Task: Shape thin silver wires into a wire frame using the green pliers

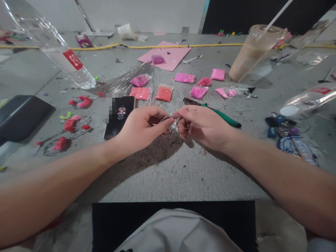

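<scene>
Between my two hands, just above the grey table, is a small loop of thin silvery wire (172, 130). My left hand (147, 122) pinches the loop between thumb and forefinger. From the other side my right hand (201, 124) also pinches at the wire, its fingertips nearly touching the left ones. A short wire end pokes out by the right fingers. Green-handled pliers (225, 118) lie just behind my right hand. A phone with a lit screen (120, 115) lies beside my left hand. Part of the wire is covered by my fingers.
Several pink and red clay packets (164, 93) lie beyond my hands, near a pink sheet (173, 52). Red clay pieces on wire (69, 125) are at left. A water bottle (65, 59), an iced drink cup (252, 52), a lying bottle (309, 99) and keychains (291, 136) flank the work area.
</scene>
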A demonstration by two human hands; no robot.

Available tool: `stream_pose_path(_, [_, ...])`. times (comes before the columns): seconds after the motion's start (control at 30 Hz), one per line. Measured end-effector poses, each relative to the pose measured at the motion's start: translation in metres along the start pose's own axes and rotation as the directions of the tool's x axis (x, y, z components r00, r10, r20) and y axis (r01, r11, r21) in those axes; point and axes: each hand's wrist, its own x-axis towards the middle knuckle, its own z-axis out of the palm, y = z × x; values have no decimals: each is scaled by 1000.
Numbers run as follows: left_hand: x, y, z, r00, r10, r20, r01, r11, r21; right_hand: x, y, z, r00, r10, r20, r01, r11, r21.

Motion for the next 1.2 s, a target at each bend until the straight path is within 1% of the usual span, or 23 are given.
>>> stream_pose_path(0.07, [0, 0, 1, 1000, -22, 17, 22, 999, -37, -1, 0, -1, 996, -84, -20, 82, 993, -83])
stream_pose_path(0.13, [0, 1, 2, 997, -56, 49, 60, 995, -80, -4, -1, -2, 979, -201, -39, 186, 952, -242])
stream_pose_path(0.17, [0, 1, 2, 995, -76, 70, 83, 991, -104, -6, -1, -2, 962, -272, -37, 243, 907, -344])
stream_pose_path(0.23, [0, 0, 3, 986, -120, 114, 138, 976, -168, -9, -3, -2, 914, -406, 8, 346, 766, -541])
stream_pose_path(0.3, [-1, -2, 4, 975, -161, 153, 196, 949, -245, -11, -4, -1, 872, -482, 78, 409, 633, -657])
stream_pose_path(0.33, [-1, -3, 5, 970, -179, 166, 221, 933, -283, -11, -4, -1, 862, -497, 103, 423, 591, -687])
stream_pose_path(0.4, [-1, -4, 5, 957, -212, 197, 269, 901, -340, -11, -3, -1, 850, -512, 124, 432, 542, -721])
stream_pose_path(0.53, [0, -4, 4, 929, -257, 267, 346, 858, -380, -9, -2, -2, 834, -538, 120, 428, 496, -756])
stream_pose_path(0.63, [1, -4, 4, 922, -268, 279, 364, 845, -391, -8, -1, -2, 829, -546, 122, 422, 466, -778])
stream_pose_path(0.7, [1, -3, 5, 919, -279, 279, 374, 841, -392, -9, 0, -2, 810, -570, 139, 436, 426, -793])
stream_pose_path(0.8, [0, -2, 7, 917, -296, 266, 384, 836, -392, -11, 1, -2, 763, -614, 201, 472, 317, -823])
stream_pose_path(0.93, [0, -1, 7, 897, -329, 295, 426, 821, -380, -13, 2, -3, 709, -608, 356, 512, 97, -854])
stream_pose_path(0.97, [0, -1, 7, 894, -331, 302, 429, 825, -367, -13, 2, -4, 698, -604, 383, 518, 57, -854])
stream_pose_path(1.0, [0, -1, 6, 896, -325, 301, 421, 836, -351, -13, 3, -4, 691, -604, 396, 522, 39, -852])
stream_pose_path(1.03, [0, -1, 6, 904, -313, 291, 402, 855, -329, -12, 3, -4, 690, -607, 393, 525, 45, -850])
stream_pose_path(1.07, [0, -2, 5, 914, -296, 277, 376, 875, -306, -12, 3, -4, 693, -613, 379, 526, 71, -847])
stream_pose_path(1.13, [0, -4, 4, 932, -264, 248, 328, 905, -270, -11, 2, -4, 711, -618, 335, 530, 157, -834])
stream_pose_path(1.2, [0, -5, 4, 939, -258, 227, 314, 913, -261, -10, 1, -3, 756, -600, 261, 512, 293, -808])
